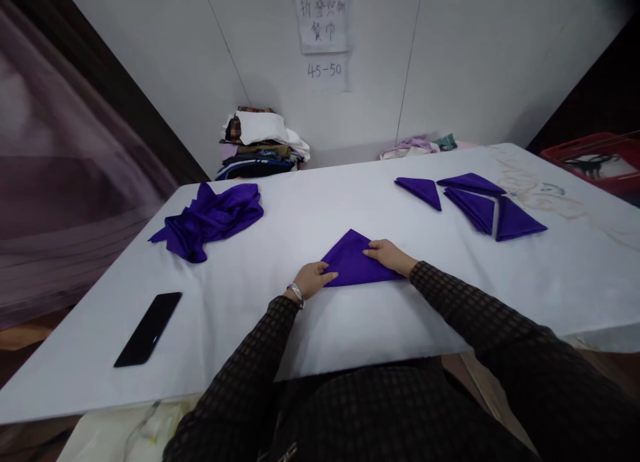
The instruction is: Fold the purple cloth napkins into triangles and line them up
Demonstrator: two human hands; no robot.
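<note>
A purple cloth napkin (352, 261), folded into a triangle, lies on the white-covered table in front of me with its tip pointing away. My left hand (311, 279) pinches its left corner, thumb on top and the other fingers partly hidden. On the right slanting edge, my right hand (391, 257) grips the cloth between thumb and fingers, and its wrist covers part of the right corner. Several folded purple triangles (470, 212) lie to the right, farther back. A loose heap of purple napkins (215, 215) is crumpled at the left.
A black phone (149, 330) lies at the table's (240, 329) left front. Beyond the back edge are a stack of folded clothes (263, 145) and a few pastel cloths (415, 146). A red basket (595, 159) stands at the far right. Handwritten paper signs (326, 35) hang on the wall.
</note>
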